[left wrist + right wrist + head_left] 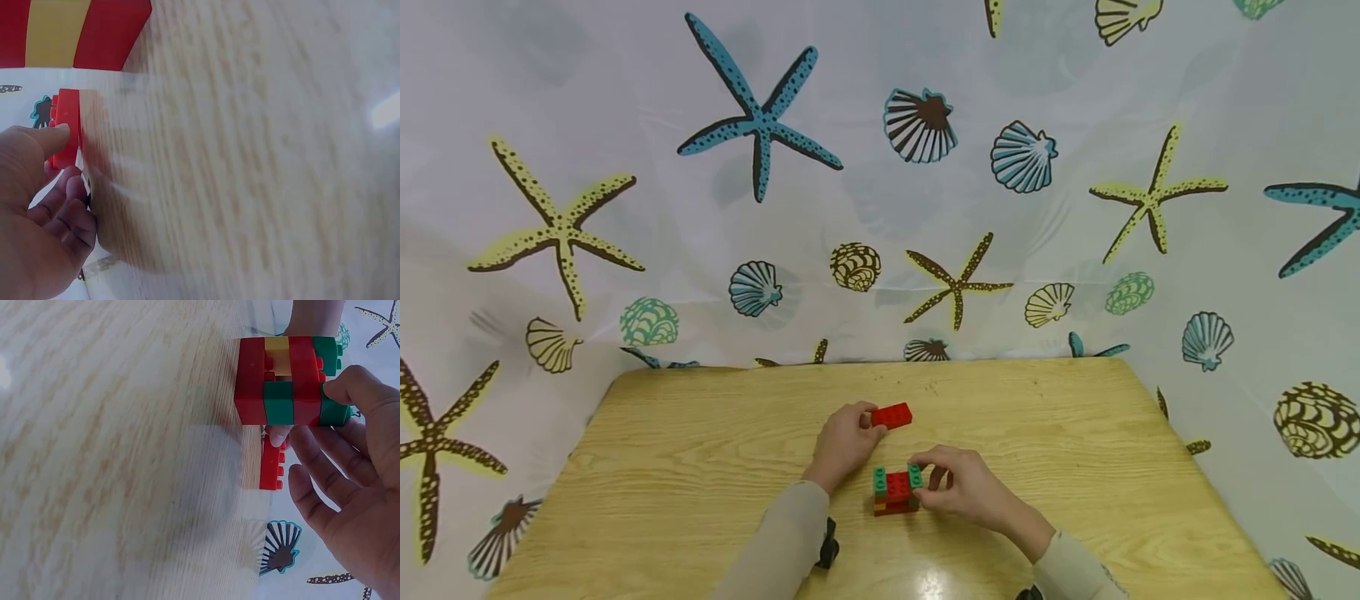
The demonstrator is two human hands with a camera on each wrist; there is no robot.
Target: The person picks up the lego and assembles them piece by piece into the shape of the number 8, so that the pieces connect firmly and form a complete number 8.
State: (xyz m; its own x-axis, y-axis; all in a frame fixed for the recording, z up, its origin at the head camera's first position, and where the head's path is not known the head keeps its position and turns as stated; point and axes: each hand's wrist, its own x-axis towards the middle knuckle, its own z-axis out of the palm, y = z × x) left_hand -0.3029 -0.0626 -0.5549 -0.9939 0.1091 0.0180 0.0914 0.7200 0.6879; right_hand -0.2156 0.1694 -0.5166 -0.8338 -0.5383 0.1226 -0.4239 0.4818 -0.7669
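Note:
My left hand [844,442] grips the left end of a red toy brick [895,415] on the table, thumb on its near side. Closer to me stands a small stack of bricks, with a lower red brick [251,381], a yellow brick [278,355] and a green brick [279,403] in the middle layer, and an upper red brick [897,485]. Two small green bricks sit on top, one at each end. The right-hand green brick [915,475] is pinched between thumb and finger of my right hand [966,487]. The other green brick [880,482] is untouched.
The bricks stand on a light wooden table [715,467]. Behind it and along its sides hangs a white cloth [850,200] printed with starfish and shells. A black wrist device [828,546] shows at the left sleeve.

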